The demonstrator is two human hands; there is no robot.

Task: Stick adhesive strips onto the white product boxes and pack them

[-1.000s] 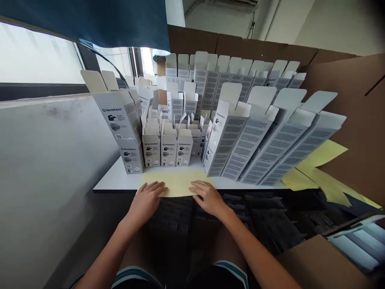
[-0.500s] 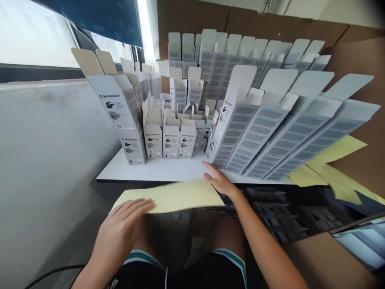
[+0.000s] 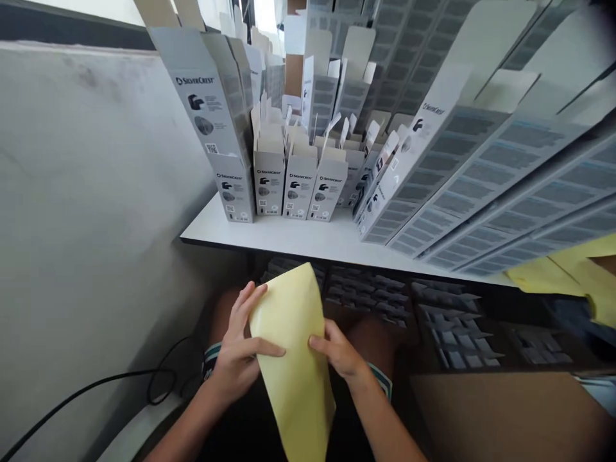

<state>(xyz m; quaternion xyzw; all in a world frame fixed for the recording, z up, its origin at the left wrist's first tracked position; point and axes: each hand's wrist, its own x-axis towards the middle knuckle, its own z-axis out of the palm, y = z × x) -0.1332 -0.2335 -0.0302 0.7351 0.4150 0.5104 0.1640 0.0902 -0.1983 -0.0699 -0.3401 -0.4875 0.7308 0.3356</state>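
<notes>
A sheet of pale yellow paper (image 3: 293,314), curved along its length, stands on end above my lap. Its lower end runs out of the picture. My left hand (image 3: 243,343) grips its left edge, with the thumb lying across the front and the other fingers bent at the edge. On the opposite side my right hand (image 3: 341,351) pinches the right edge, thumb in front and fingers behind. Beyond the paper is a white table (image 3: 289,239), where small white printed cartons (image 3: 298,186) with raised flaps stand in rows.
Stacked cartons (image 3: 205,109) rise at the left, near the wall (image 3: 96,212). Tall stacks (image 3: 447,160) lean at the right. More yellow paper (image 3: 553,276) hangs at the table's right end. Cartons (image 3: 462,333) fill boxes underneath. A black cable (image 3: 96,388) loops at lower left.
The yellow sheet has turned from lying crosswise to upright and come closer to my lap. My right hand has left the table edge and taken hold of it. The view has tilted down.
</notes>
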